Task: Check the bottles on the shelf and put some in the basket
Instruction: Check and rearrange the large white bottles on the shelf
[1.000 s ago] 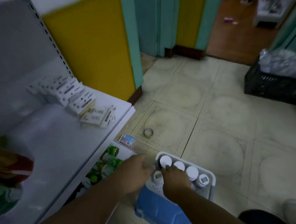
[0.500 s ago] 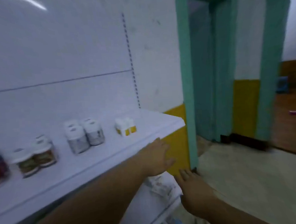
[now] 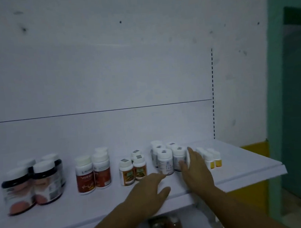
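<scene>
On the white shelf (image 3: 238,164), upright and white-capped, stands the cluster of grey-labelled bottles (image 3: 164,161). Right hand (image 3: 196,171): released, fingers straight against the right side of the cluster's front-right bottle, thumb before its label. Left hand (image 3: 149,190): released, palm down, just in front of the cluster, forefinger near its front-left bottle. Just right of the cluster: small yellow bottles (image 3: 212,160). Left of the cluster, in order: green-labelled bottles (image 3: 132,170), red bottles (image 3: 92,173), large dark bottles (image 3: 33,182). Far right of the cluster: a green door frame (image 3: 270,105).
</scene>
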`<action>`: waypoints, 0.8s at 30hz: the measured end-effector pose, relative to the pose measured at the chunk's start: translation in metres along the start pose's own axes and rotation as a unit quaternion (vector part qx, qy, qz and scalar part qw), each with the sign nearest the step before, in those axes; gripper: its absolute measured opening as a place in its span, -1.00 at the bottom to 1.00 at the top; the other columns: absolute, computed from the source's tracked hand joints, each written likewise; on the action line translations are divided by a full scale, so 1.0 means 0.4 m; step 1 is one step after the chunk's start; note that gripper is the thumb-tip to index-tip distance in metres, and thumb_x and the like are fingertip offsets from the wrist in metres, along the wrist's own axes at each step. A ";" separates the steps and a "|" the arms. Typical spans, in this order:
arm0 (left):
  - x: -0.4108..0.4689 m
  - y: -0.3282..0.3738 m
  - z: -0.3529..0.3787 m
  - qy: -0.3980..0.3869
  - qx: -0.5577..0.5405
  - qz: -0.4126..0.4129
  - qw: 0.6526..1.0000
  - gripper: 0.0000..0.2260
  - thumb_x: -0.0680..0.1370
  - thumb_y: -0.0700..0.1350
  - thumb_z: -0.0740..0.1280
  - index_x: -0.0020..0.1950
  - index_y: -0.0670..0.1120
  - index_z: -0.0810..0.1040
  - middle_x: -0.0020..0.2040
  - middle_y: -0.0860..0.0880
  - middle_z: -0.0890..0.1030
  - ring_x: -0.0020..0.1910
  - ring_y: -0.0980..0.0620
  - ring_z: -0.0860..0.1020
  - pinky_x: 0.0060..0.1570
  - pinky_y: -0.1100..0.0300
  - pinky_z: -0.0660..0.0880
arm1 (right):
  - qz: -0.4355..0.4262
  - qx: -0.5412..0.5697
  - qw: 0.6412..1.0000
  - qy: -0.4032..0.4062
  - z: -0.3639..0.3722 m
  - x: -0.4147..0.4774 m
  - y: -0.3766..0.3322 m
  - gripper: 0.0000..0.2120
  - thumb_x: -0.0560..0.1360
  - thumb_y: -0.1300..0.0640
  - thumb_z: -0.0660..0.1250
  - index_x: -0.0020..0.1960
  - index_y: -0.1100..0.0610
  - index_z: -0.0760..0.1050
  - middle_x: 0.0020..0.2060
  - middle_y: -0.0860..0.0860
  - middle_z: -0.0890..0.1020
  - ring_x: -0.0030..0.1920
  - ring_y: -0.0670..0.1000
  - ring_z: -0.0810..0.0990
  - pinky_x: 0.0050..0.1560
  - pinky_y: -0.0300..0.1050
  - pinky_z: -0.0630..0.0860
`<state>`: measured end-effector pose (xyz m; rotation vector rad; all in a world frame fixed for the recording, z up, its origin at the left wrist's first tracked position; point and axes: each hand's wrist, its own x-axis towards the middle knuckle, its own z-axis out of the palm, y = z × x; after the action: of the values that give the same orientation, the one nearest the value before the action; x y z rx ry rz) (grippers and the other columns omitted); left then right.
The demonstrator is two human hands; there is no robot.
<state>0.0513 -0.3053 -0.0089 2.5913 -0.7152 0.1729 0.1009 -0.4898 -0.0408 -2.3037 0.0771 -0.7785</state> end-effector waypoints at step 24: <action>0.091 -0.023 0.082 0.046 -0.459 -0.068 0.884 -0.86 0.52 0.00 0.29 0.06 0.18 0.45 0.05 0.17 0.56 0.10 0.13 0.53 0.18 0.15 0.47 | 0.109 0.456 0.882 0.056 -0.023 0.009 0.050 -0.90 0.50 0.12 0.33 -0.14 0.13 0.46 -0.28 0.03 0.65 -0.26 -0.02 0.62 -0.18 -0.11 0.58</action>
<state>0.0874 -0.3299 -0.0333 1.6910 -0.4176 -0.0802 0.1017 -0.5116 -0.0463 -1.3257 0.0123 -0.6365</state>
